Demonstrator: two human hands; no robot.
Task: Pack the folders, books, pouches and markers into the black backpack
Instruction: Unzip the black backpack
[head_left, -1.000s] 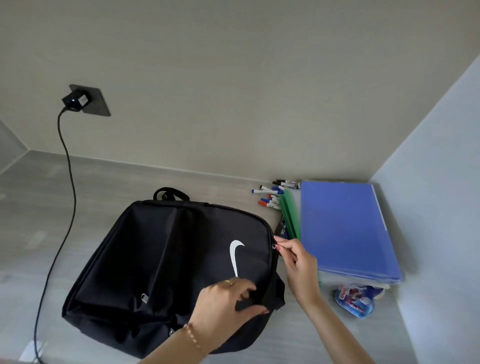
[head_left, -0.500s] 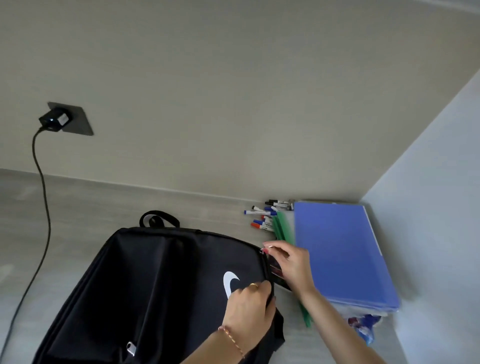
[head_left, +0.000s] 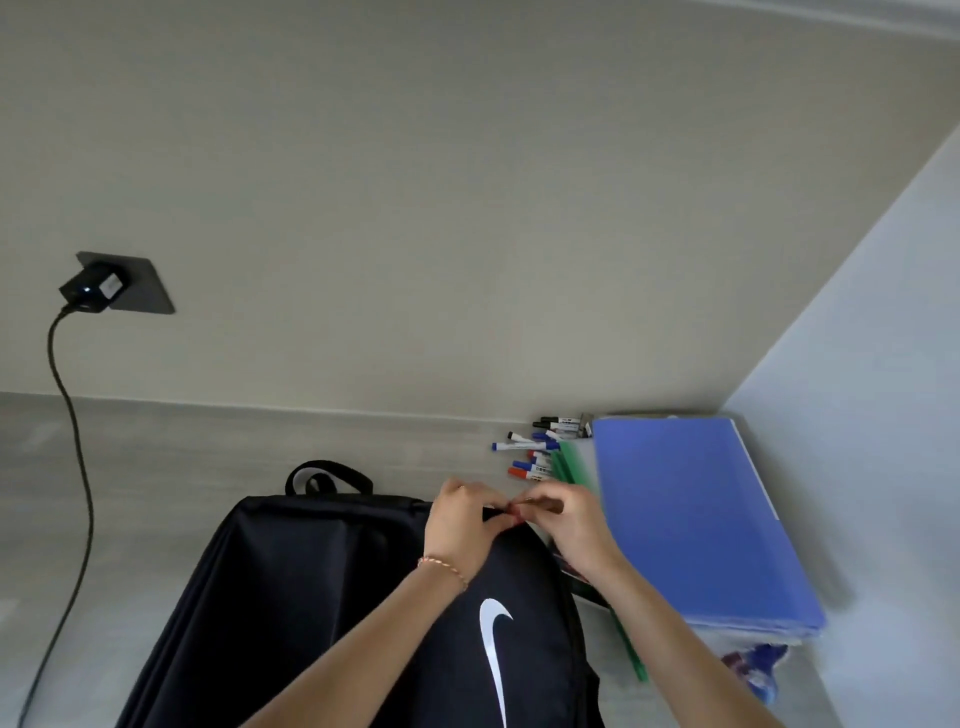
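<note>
The black backpack (head_left: 332, 597) with a white swoosh lies flat on the grey table, its carry loop toward the wall. My left hand (head_left: 460, 525) grips the bag's fabric at its top right corner. My right hand (head_left: 576, 525) pinches what looks like the zipper pull at that same corner, fingertips meeting my left hand's. A blue folder (head_left: 691, 514) tops a stack to the right, with a green folder (head_left: 574, 462) edge beside it. Several markers (head_left: 540, 449) lie by the wall. A colourful pouch (head_left: 758, 665) peeks out under the stack.
A black charger (head_left: 91, 291) is plugged into a wall socket at the left, its cable (head_left: 78, 467) hanging down onto the table. A pale side wall (head_left: 872, 415) closes in the right side just beyond the folders.
Both hands have moved up along the bag's right edge to its top corner and now meet there. The camera has tilted up, so the bag sits lower in view.
</note>
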